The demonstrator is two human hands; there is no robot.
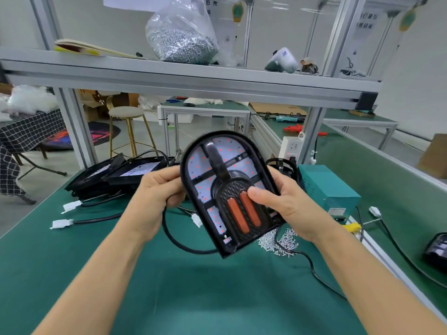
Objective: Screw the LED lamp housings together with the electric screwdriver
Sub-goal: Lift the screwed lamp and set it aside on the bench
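I hold a black arch-shaped LED lamp housing (225, 189) tilted up above the green bench mat (169, 298), its inner side toward me: white LED board with red dots, a black centre block with two orange strips. My left hand (159, 189) grips its left edge. My right hand (283, 204) grips the right edge, thumb lying on the centre block. A black cable (179, 240) hangs from the housing down to the mat. A pile of small silver screws (280, 241) lies just beneath it. No electric screwdriver shows near my hands.
More black housings (116, 175) with cables and white connectors (60, 223) are stacked at the back left. A teal power box (326, 187) stands to the right. A bag of screws (181, 42) sits on the upper shelf. Another dark housing (437, 252) lies at the far right edge.
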